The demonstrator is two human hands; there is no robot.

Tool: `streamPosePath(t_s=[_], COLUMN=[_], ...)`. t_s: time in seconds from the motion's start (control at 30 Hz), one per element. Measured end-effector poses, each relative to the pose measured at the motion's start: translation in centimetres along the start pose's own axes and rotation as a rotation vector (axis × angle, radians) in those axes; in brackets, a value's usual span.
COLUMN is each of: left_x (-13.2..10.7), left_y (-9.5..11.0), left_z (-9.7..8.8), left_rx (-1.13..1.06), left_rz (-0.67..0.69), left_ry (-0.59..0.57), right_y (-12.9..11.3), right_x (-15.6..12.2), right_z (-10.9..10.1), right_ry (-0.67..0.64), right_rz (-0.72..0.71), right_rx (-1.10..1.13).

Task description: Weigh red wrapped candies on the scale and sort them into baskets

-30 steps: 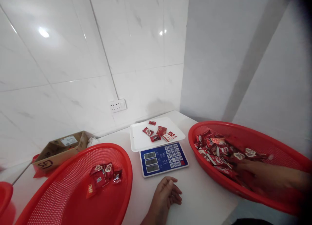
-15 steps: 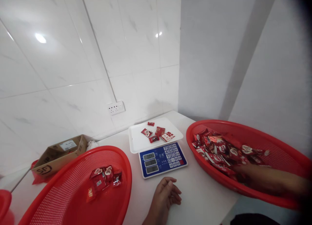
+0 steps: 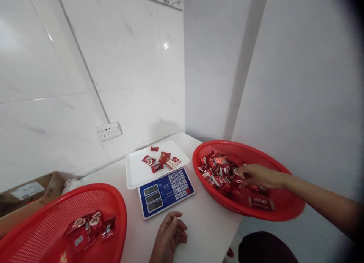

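My right hand (image 3: pixel 257 175) reaches into the red basket (image 3: pixel 287 210) on the right, fingers pinched over the heap of red candy packets (image 3: pixel 220 172); what it holds is hidden. My left hand (image 3: pixel 170 232) rests on the white table (image 3: pixel 204 221) near the front edge, fingers loosely curled with nothing in them, just below the blue-faced weighing scale (image 3: pixel 163 191). Several red candy packets (image 3: pixel 160 158) lie on the scale's white pan (image 3: pixel 136 172).
A second red basket (image 3: pixel 36 213) at the left holds a few red packets (image 3: pixel 91 225). A cardboard box (image 3: pixel 25 192) stands behind it. A wall socket (image 3: pixel 108 131) sits on the tiled wall. A white partition wall closes off the right side.
My right hand has moved from the near side of the right basket up onto the candy heap. The view has swung to the right; my left hand has stayed put.
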State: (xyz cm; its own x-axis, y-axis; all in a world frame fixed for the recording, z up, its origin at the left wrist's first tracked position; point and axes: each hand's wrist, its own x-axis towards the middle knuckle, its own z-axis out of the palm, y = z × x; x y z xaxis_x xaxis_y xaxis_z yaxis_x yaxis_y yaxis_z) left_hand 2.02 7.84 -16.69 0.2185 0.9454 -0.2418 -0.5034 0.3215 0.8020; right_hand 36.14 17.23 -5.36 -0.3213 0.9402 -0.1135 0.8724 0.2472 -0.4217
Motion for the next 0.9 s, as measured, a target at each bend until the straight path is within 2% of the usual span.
streamPosePath(t_s=[0.2, 0.4, 0.6, 0.73, 0.8, 0.9], left_x=[0.1, 0.3, 0.3, 0.6, 0.7, 0.7], left_y=[0.0, -0.2, -0.1, -0.5, -0.8, -0.9], left_z=[0.0, 0.0, 0.1, -0.3, -0.4, -0.4], left_rx=[-0.011, -0.025, -0.016, -0.008, -0.021, -0.095], left_rz=[-0.012, 0.001, 0.007, 0.009, 0.012, -0.005], left_ry=[0.001, -0.007, -0.008, -0.024, -0.022, -0.004], right_y=[-1.2, -5.4, -11.7, -15.5, -17.0, -18.6], right_x=[0.5, 2.5, 8.5, 12.5, 13.0, 11.2], right_z=[-1.9, -3.3, -1.3, 0.0, 0.5, 2.3], right_ry=[0.020, 0.109, 0.103, 0.157, 0.176, 0.154], right_rz=[-0.047, -0.120, -0.169, -0.184, -0.199, -0.262], right_rx=[0.080, 0.232, 0.392, 0.443, 0.439, 0.368])
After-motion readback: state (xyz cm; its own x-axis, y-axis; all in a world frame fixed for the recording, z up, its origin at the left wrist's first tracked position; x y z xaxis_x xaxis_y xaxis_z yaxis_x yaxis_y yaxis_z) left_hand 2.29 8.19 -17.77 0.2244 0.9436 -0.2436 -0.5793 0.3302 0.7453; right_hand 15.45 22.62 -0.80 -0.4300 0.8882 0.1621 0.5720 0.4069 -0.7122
